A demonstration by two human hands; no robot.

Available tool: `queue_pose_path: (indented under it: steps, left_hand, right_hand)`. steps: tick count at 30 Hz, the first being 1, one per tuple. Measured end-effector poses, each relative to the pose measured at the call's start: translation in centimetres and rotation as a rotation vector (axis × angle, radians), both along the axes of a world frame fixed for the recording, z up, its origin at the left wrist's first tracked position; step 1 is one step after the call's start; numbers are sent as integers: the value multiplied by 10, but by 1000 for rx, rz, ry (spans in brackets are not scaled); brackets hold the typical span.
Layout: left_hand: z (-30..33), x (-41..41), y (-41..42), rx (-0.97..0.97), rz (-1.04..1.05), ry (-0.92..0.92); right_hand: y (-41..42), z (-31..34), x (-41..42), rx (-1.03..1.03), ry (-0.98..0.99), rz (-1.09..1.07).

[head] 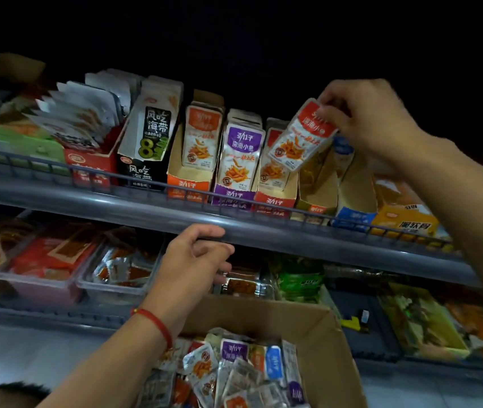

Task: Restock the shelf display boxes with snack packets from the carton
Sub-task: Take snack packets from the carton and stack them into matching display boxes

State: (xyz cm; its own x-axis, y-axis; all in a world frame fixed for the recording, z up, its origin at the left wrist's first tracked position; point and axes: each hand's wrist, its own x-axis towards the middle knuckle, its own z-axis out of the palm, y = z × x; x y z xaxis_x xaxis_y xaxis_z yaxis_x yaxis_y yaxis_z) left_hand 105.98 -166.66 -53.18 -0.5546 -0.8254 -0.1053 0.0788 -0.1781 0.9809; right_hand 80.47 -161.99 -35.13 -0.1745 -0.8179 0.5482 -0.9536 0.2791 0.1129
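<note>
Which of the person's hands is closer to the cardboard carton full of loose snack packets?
The left hand. It hangs just above the carton, at its back edge, holding nothing. The right hand is up at the top shelf, pinching a red snack packet.

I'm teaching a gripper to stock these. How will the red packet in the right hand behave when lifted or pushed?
The red packet is probably light: the right hand holds it by its top edge alone. It keeps flat, so likely semi-stiff, not floppy. Its film looks glossy, so it may slip in a loose grip.
</note>
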Motion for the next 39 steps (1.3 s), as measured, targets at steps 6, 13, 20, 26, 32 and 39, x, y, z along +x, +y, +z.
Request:
queue_pose_path:
  steps: [6, 13, 20, 26, 32, 39]
  left_hand:
    - [4, 8, -14, -3, -2, -11]
    - [6, 12, -20, 1, 3, -19]
    - [8, 13, -18, -3, 0, -36]
    - [8, 13, -17, -11, -2, -62]
    - [7, 11, -15, -27, 1, -90]
    - [4, 15, -10, -103, -101, -232]
  right_hand:
    - [-34, -12, 6, 176, 98, -13]
    - [-47, -30, 9, 258, 158, -1]
    - [-50, -34, 6, 261, 193, 0]
    - [-54, -41, -5, 119, 222, -38]
    - [-55, -51, -11, 27, 201, -85]
    - [-24, -66, 1, -112, 57, -28]
